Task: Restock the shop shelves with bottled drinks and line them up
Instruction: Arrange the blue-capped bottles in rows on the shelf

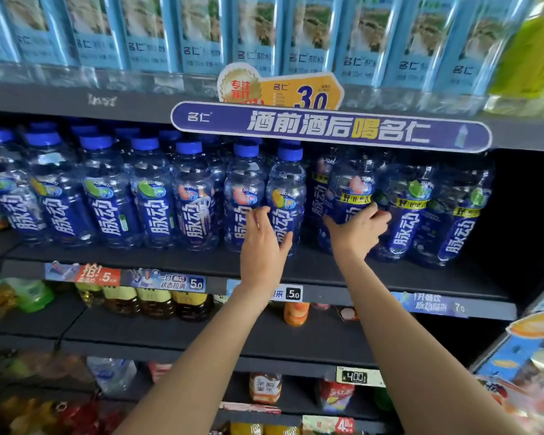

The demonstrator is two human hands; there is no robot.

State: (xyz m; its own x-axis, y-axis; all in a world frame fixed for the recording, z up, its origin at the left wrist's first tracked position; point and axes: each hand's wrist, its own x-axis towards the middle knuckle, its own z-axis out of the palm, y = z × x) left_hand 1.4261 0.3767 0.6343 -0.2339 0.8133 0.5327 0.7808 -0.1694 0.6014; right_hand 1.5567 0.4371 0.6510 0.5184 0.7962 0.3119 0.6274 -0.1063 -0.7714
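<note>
A row of blue-capped clear bottles with dark blue labels stands on the middle shelf. My left hand wraps its fingers and thumb round the lower part of one small bottle near the row's middle. My right hand grips the base of a larger bottle just to the right, whose top is hidden behind the blue banner. More large bottles stand to the right of it.
Light blue labelled bottles fill the top shelf. Amber and green drinks stand on the shelf below, behind price tags. Lower shelves hold mixed bottles. A colourful display juts in at the right edge.
</note>
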